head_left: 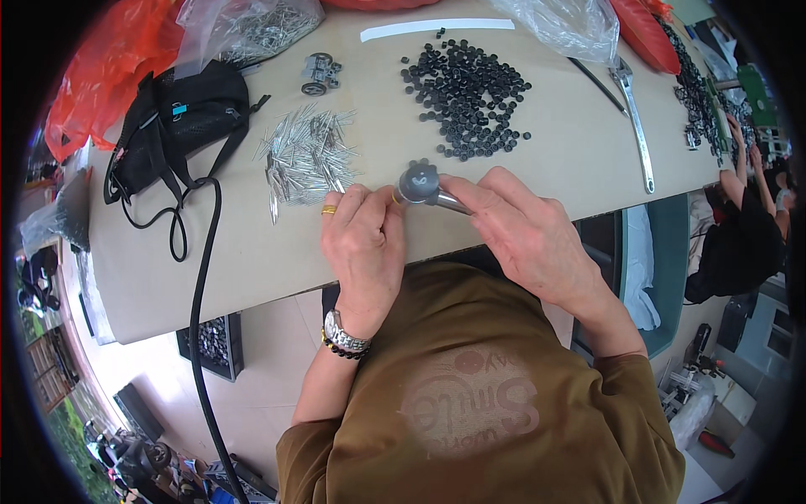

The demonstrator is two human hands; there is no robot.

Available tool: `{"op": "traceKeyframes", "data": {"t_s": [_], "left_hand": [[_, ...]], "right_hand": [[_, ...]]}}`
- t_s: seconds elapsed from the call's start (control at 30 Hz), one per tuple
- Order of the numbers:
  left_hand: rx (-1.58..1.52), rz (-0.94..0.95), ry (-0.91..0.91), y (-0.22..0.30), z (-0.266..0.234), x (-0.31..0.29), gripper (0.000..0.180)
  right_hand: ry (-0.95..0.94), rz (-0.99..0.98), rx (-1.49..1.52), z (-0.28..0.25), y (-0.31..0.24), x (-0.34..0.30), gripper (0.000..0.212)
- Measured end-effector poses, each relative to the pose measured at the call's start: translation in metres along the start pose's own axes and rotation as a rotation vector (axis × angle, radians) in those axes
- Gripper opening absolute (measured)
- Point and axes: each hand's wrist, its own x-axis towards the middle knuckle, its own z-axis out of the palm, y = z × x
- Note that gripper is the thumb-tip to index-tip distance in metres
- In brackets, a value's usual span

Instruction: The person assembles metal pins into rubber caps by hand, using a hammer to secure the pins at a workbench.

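Right hand (531, 235) gripping the metal shaft of a round-headed tool (419, 180), head over the table's near edge (252, 290). Left hand (363, 239) closed, fingertips at the head; can't tell what it's pinching. Pin pile (311, 158) just beyond left hand, black caps (466, 92) beyond the tool.

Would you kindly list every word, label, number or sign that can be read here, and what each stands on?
Brown shirt: printed lettering on its front, partly legible; I will not copy the wording.
Round-headed tool in the right hand: a small light mark on the dark top, too small to read.
Watch: dial too small to read.
I can make out no other readable text.
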Motion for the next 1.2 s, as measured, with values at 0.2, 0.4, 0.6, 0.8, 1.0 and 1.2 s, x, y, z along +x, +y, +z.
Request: {"op": "traceKeyframes", "data": {"t_s": [0.2,0.4,0.6,0.8,1.0,1.2], "left_hand": [[-0.018,-0.018,0.005,0.003,0.002,0.0,0.011],[-0.031,-0.002,0.021,0.002,0.0,-0.001,0.011],[-0.019,-0.015,-0.001,0.0,0.003,0.003,0.015],[0.019,-0.016,-0.006,0.004,-0.005,0.005,0.01],[-0.2,-0.14,-0.063,0.002,-0.011,0.013,0.006],[-0.184,-0.177,-0.204,-0.016,0.009,0.118,0.013]], "right_hand": [[-0.028,-0.002,-0.081,-0.003,-0.003,0.001,0.044],[0.022,-0.025,-0.075,-0.012,-0.013,0.005,0.048],[-0.016,-0.004,-0.095,-0.003,0.002,0.007,0.048],[0.194,0.089,-0.056,-0.027,0.014,0.003,0.042],[0.42,0.437,-0.385,-0.029,0.077,-0.025,0.038],[0.482,0.512,-0.642,-0.013,0.127,-0.033,0.039]]}}
